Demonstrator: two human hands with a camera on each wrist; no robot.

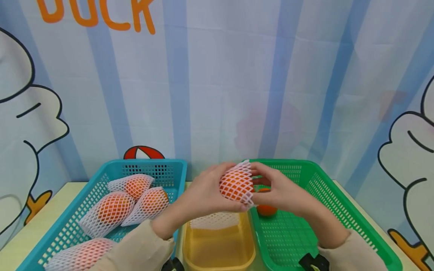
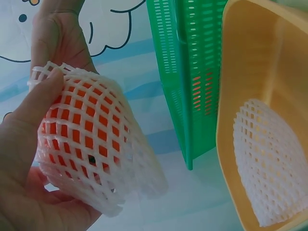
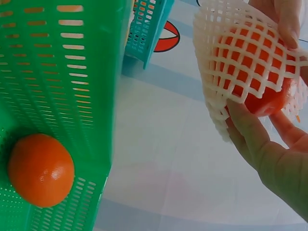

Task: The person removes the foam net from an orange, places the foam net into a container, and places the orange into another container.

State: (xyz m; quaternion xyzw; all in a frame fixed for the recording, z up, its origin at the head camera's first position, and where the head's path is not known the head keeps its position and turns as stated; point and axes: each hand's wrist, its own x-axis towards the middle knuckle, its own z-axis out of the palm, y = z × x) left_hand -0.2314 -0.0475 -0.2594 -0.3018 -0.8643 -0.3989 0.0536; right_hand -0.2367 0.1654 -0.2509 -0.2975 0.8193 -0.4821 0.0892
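An orange fruit in a white foam net [image 1: 236, 185] is held up between both hands above the yellow tray. My left hand [image 1: 209, 191] grips it from the left, thumb below and fingers behind. My right hand [image 1: 283, 192] has its fingertips at the net's right edge; in the right wrist view the fingers [image 3: 250, 130] pinch the net's edge beside bare orange skin. The net covers most of the fruit [image 2: 84, 130] in the left wrist view. An empty foam net [image 1: 215, 221] lies in the yellow tray [image 1: 220, 248].
At the left, a blue basket [image 1: 183, 173] holds several netted fruits [image 1: 116, 207]. The green basket [image 1: 288, 241] at the right contains a bare orange fruit [image 3: 41, 170] near its left wall. A printed curtain [image 1: 223, 94] hangs behind.
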